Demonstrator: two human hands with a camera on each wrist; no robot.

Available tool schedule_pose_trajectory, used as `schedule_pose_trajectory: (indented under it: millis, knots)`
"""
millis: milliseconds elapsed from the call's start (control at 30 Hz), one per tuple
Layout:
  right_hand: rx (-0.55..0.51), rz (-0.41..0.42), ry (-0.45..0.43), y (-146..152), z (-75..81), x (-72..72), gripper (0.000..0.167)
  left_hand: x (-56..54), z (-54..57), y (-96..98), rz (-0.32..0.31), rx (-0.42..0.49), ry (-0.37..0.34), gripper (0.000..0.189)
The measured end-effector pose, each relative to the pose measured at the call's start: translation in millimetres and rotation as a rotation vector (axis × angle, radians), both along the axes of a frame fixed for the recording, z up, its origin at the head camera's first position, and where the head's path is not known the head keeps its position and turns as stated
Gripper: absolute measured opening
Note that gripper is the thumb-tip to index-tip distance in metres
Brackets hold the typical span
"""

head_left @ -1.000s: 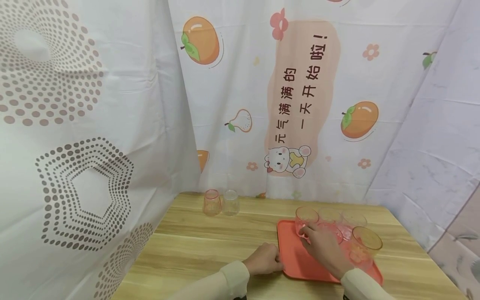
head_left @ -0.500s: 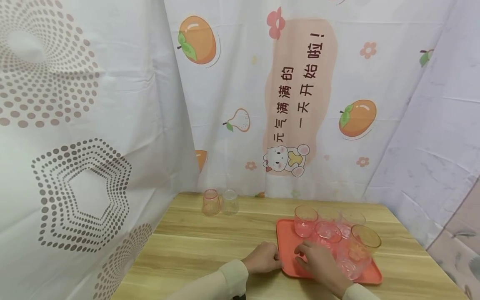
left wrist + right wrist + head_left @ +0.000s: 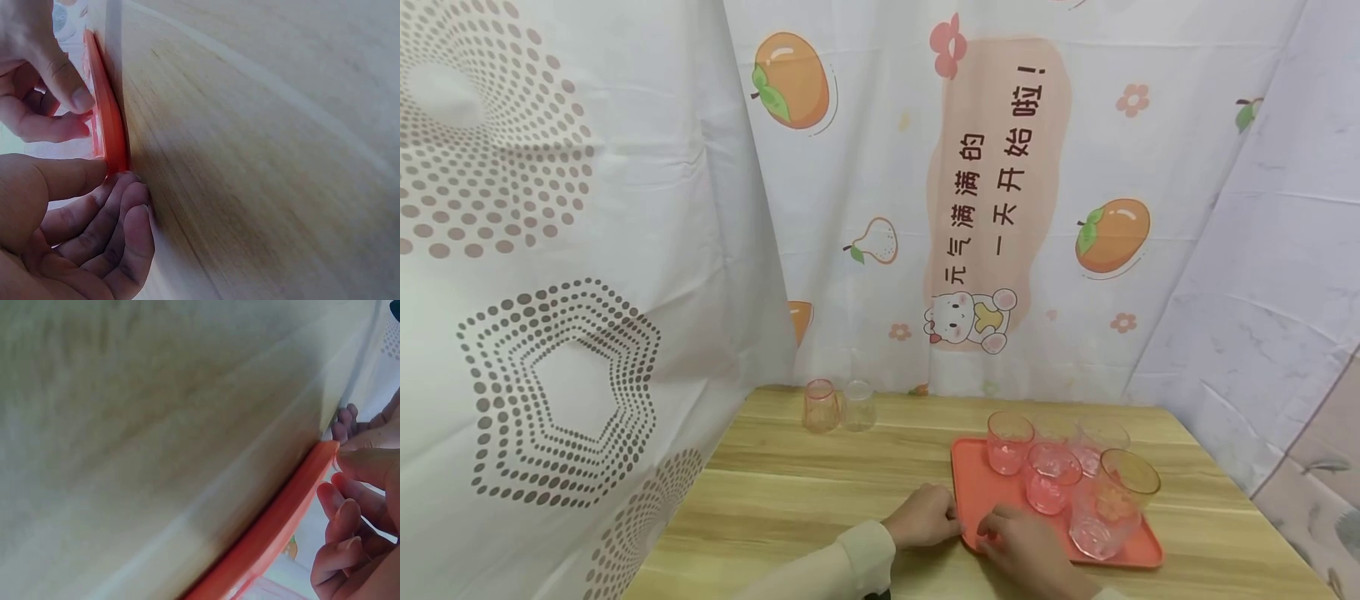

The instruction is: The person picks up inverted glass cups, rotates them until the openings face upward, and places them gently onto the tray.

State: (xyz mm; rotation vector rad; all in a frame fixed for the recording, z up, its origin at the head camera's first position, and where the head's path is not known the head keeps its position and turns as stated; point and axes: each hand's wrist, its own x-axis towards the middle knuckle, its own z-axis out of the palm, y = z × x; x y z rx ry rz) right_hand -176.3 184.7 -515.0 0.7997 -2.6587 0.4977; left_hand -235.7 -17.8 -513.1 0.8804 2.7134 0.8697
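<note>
My left hand (image 3: 925, 517) pinches the left edge of the orange-red tray (image 3: 973, 492) near its front corner. In the left wrist view its thumb lies on the rim of the tray (image 3: 111, 128), with the fingers curled below. My right hand (image 3: 1030, 546) is over the tray's front left part, fingers loosely bent and holding nothing, its thumb right at the rim in the right wrist view. On the tray stand a pink glass (image 3: 1010, 446), another pink glass (image 3: 1051, 483) in front of it, and a large amber-rimmed glass (image 3: 1097, 533) at the right.
Faint clear glasses (image 3: 1101, 437) stand at the tray's back. A pink-tinted glass (image 3: 822, 410) and a clear glass (image 3: 858, 410) are upside down at the far left of the wooden table (image 3: 805, 475). Patterned curtains (image 3: 865, 150) enclose the table's back and sides.
My right hand has come away from the pink glasses, moving towards the tray's front left corner. My left hand has stayed at the tray's edge. The view has shifted slightly.
</note>
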Motion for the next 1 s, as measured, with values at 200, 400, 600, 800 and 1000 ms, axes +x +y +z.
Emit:
schedule_pose_trajectory:
  millis: [200, 400, 600, 800, 1000]
  knots:
    - [0.013, 0.082, -0.024, -0.7, -2.3, 2.5, 0.013, 1.0, 0.9, -0.4, 0.012, -0.001, -0.010, 0.043]
    - [0.030, 0.122, -0.048, -0.6, -4.7, 1.8, 0.015, 2.3, 1.8, -0.2, 0.020, -0.002, -0.015, 0.044]
    - [0.037, 0.093, -0.047, -3.0, -6.0, 1.4, 0.014, 2.9, 3.1, -0.3, 0.026, 0.008, -0.033, 0.039]
    - [0.038, 0.084, -0.043, -3.7, -6.4, 1.4, 0.015, 2.9, 4.0, -1.7, 0.035, 0.005, -0.026, 0.036]
    - [0.038, 0.093, -0.006, -5.7, -5.0, 0.2, 0.017, -5.0, 2.4, -8.7, 0.029, 0.047, -0.035, 0.044]
